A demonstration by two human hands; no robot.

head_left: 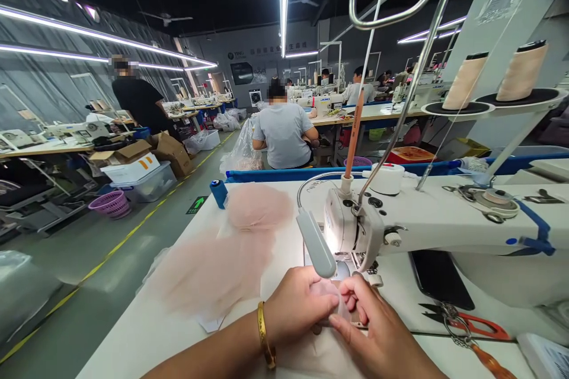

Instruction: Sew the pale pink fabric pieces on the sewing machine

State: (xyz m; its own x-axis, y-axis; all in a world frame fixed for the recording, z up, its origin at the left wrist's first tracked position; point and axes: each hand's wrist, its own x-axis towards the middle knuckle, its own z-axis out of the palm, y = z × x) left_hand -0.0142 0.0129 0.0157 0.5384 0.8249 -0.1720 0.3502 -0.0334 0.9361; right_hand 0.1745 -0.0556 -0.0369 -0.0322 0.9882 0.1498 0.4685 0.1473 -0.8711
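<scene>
Just in front of the needle area of a white sewing machine [355,219], my left hand [302,302] and my right hand [371,320] come close together. Both pinch a piece of sheer pale pink fabric [326,288] between thumb and fingers. A gold bracelet [265,334] circles my left wrist. The machine's grey lamp [316,243] hangs right above my fingers and hides part of the presser foot. To the left, sheer pink fabric pieces [213,269] lie spread on the white table [120,343]. More pink fabric [260,207] is piled behind them.
A blue thread spool [218,194] stands at the table's far left corner. Right of my hands lie a black phone [440,278] and orange-handled thread snips [480,325] with a key ring. Two thread cones [466,80] stand on a rack. People sit and stand at other machines beyond.
</scene>
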